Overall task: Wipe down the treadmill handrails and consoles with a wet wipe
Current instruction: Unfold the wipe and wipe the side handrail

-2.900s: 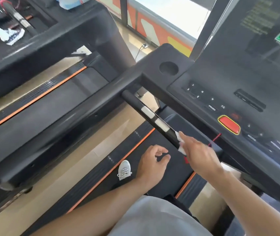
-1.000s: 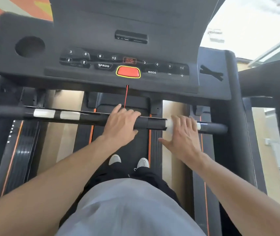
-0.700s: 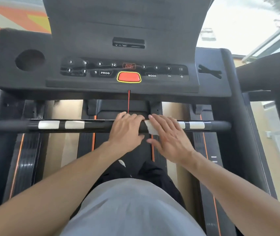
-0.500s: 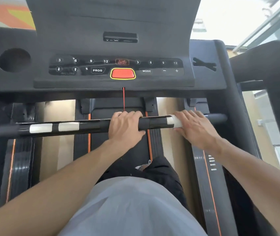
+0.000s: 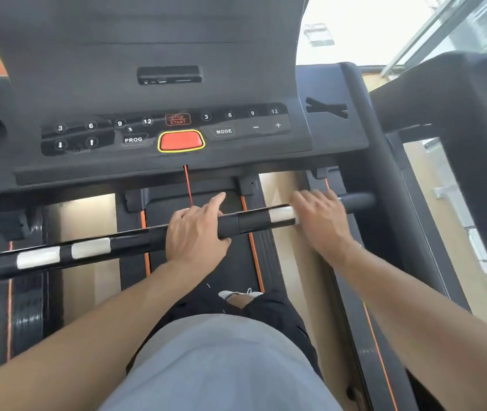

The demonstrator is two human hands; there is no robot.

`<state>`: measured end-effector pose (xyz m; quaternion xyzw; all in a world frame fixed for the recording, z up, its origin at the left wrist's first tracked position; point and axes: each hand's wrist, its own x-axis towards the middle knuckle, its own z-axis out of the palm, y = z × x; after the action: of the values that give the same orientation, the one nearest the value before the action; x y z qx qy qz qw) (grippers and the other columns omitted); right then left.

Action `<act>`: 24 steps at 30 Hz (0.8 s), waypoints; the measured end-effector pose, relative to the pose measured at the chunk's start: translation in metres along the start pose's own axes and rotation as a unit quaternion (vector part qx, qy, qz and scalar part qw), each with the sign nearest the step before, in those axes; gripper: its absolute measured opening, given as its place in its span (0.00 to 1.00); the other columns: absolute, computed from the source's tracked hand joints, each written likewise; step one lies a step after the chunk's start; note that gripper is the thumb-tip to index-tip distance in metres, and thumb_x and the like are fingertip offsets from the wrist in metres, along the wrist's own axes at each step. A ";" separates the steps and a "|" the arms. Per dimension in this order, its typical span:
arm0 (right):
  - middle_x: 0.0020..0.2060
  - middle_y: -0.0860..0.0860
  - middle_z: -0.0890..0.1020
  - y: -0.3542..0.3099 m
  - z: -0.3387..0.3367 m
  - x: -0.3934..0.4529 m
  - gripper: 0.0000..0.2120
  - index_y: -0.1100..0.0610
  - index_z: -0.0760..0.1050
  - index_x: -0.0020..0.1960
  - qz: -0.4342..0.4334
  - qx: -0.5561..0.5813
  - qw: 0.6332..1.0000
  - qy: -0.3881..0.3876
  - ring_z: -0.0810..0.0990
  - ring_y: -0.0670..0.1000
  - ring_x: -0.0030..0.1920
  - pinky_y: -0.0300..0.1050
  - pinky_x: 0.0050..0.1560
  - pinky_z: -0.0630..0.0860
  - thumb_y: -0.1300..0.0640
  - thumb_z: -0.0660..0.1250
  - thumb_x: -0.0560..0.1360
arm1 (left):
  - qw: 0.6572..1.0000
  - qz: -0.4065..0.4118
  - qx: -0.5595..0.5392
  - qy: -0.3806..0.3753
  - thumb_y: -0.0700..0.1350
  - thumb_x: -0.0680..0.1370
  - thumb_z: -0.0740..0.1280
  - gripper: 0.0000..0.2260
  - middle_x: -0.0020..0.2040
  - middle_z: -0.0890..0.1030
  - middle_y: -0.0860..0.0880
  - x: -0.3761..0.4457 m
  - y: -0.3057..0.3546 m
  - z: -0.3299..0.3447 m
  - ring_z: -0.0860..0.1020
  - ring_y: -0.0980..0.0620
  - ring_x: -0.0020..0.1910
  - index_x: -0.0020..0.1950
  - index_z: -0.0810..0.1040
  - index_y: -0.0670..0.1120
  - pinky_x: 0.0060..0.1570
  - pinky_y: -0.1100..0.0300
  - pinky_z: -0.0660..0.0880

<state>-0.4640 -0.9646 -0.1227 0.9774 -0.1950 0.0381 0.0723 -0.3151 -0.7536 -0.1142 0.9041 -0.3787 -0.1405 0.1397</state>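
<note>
Black bar (image 5: 135,243) spans below console (image 5: 177,161) | left hand (image 5: 195,232) wraps it, likely bracing | right hand (image 5: 321,221) flat on right end, wipe hidden, grip unclear

A black running belt (image 5: 230,262) with orange edge stripes lies at the centre. A red cord (image 5: 188,185) hangs above its far end. A white shoe (image 5: 238,293) stands on its near part, just beyond grey cloth (image 5: 215,363). Tan floor (image 5: 88,232) shows on either side of the belt. Bright windows (image 5: 384,28) stand far off to its right.
</note>
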 end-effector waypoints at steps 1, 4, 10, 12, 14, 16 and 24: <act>0.35 0.51 0.79 0.028 -0.001 -0.004 0.10 0.55 0.73 0.43 0.023 -0.029 0.999 -0.025 0.78 0.58 0.37 0.50 0.43 0.68 0.66 0.70 0.66 | 1.000 -0.003 -0.002 -0.002 0.55 0.71 0.77 0.40 0.60 0.81 0.60 0.001 0.001 -0.001 0.78 0.52 0.58 0.78 0.63 0.55 0.64 0.57 0.67; 0.34 0.51 0.79 0.058 -0.008 -0.009 0.15 0.55 0.72 0.40 0.083 -0.046 0.991 -0.090 0.79 0.58 0.37 0.49 0.43 0.70 0.66 0.76 0.63 | 1.000 -0.008 0.008 0.001 0.56 0.70 0.77 0.40 0.59 0.82 0.60 0.000 0.002 -0.001 0.78 0.52 0.58 0.79 0.63 0.56 0.64 0.56 0.67; 0.37 0.49 0.83 -0.083 -0.012 0.024 0.14 0.55 0.76 0.49 -0.078 0.097 0.989 -0.076 0.83 0.55 0.38 0.47 0.41 0.75 0.57 0.75 0.65 | 0.999 0.000 0.032 0.005 0.53 0.69 0.79 0.45 0.57 0.83 0.56 -0.002 0.007 -0.002 0.79 0.50 0.58 0.81 0.59 0.54 0.64 0.56 0.67; 0.35 0.50 0.82 -0.111 -0.013 0.034 0.13 0.57 0.77 0.50 -0.117 0.106 0.984 -0.083 0.82 0.55 0.35 0.48 0.38 0.74 0.59 0.73 0.66 | 0.999 0.010 0.039 0.005 0.51 0.69 0.80 0.49 0.54 0.82 0.53 -0.003 0.007 -0.002 0.79 0.49 0.57 0.82 0.55 0.52 0.64 0.55 0.68; 0.37 0.50 0.82 -0.088 -0.010 0.030 0.11 0.56 0.75 0.50 -0.124 0.086 0.985 -0.082 0.82 0.56 0.37 0.49 0.39 0.75 0.60 0.69 0.68 | 0.999 0.021 0.046 -0.001 0.51 0.68 0.80 0.53 0.56 0.81 0.55 -0.002 0.005 -0.002 0.78 0.50 0.58 0.83 0.49 0.52 0.65 0.55 0.67; 0.39 0.50 0.83 -0.036 -0.012 0.018 0.10 0.55 0.73 0.50 -0.078 0.058 0.989 -0.108 0.83 0.56 0.41 0.50 0.45 0.75 0.62 0.65 0.70 | 0.999 0.025 0.047 -0.001 0.53 0.66 0.81 0.55 0.58 0.80 0.57 -0.002 0.001 0.000 0.77 0.51 0.60 0.82 0.47 0.52 0.65 0.55 0.67; 0.55 0.52 0.80 -0.005 -0.018 -0.002 0.35 0.56 0.74 0.58 0.067 0.075 0.983 -0.153 0.77 0.56 0.60 0.54 0.74 0.62 0.32 0.76 0.64 | 0.999 0.019 0.021 0.027 0.55 0.66 0.81 0.49 0.60 0.80 0.56 -0.005 -0.001 0.005 0.75 0.50 0.63 0.81 0.59 0.52 0.67 0.53 0.65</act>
<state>-0.4647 -0.9565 -0.1058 0.9590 -0.2657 -0.0925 -0.0343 -0.3200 -0.7500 -0.1181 0.9029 -0.3948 -0.1054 0.1330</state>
